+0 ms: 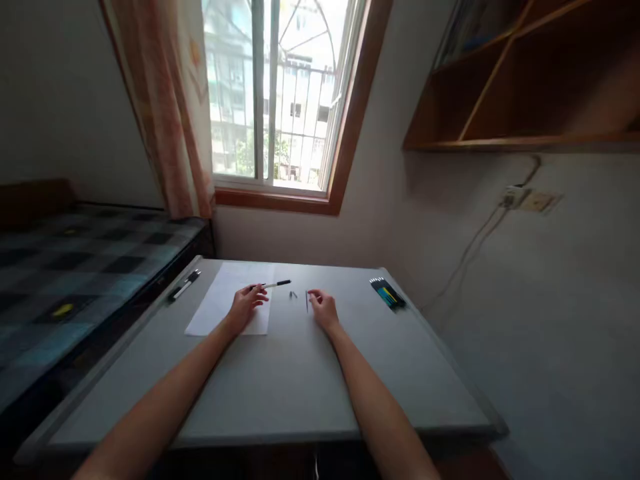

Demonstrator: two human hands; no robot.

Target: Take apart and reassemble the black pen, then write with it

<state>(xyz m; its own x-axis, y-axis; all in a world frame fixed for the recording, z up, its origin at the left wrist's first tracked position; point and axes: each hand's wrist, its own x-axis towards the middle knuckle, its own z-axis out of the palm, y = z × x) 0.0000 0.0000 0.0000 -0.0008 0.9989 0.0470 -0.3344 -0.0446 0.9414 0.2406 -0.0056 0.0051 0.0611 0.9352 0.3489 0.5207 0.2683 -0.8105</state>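
My left hand (245, 305) rests over the white paper (216, 308), its fingers closed on a pen (276, 285) with a pale barrel and a black end pointing right. Between thumb and fingertips, my right hand (325, 309) pinches a thin dark stick (307, 302), which looks like a pen refill. On the table between the two hands lie a couple of small dark parts (291, 295), too small to name. The paper's lower edge lies beneath my left wrist.
Pens (185, 285) lie along the left edge of the pale table (280, 393). A dark pack of pens (388, 294) with a teal and yellow label lies near the right edge. Beyond are a window, a bed (115, 250) and a wall shelf (500, 142).
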